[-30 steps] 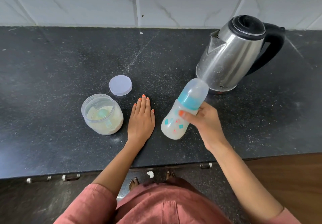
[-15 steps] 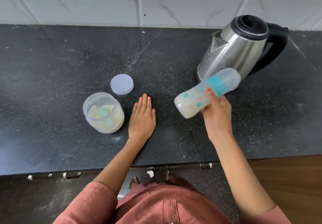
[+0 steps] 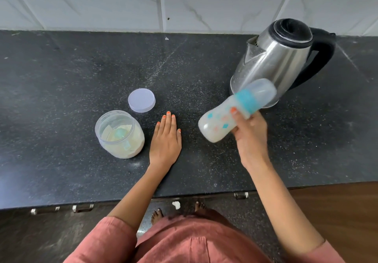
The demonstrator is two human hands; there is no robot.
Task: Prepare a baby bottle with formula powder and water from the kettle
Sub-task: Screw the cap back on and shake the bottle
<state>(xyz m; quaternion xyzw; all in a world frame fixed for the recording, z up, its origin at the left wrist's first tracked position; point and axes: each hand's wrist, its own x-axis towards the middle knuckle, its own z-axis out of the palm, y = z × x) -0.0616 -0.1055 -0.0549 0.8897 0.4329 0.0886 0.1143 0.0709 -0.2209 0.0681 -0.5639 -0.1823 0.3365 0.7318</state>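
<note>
My right hand [image 3: 250, 134] grips the baby bottle [image 3: 216, 123] above the counter. The bottle is tilted, its clear cap and blue collar pointing up-right toward the kettle, and milky liquid fills its body. Behind it at the back right stands the steel kettle [image 3: 274, 58] with a black lid and handle. My left hand [image 3: 165, 140] lies flat on the counter, palm down, fingers together and holding nothing. Just left of that hand the open formula jar [image 3: 119, 135] holds pale powder and a blue scoop. The jar's round lid [image 3: 141, 100] lies flat behind it.
The black speckled counter [image 3: 71, 78] runs to a white tiled wall [image 3: 122, 1] at the back. Its front edge lies near me, with metal drawer handles [image 3: 81, 207] below. A brown wooden surface [image 3: 337, 211] sits at lower right.
My right hand has swung the bottle from steeply upright to strongly tilted and back a little lower and leftward, a shaking motion. My left hand, the jar and the kettle have stayed put.
</note>
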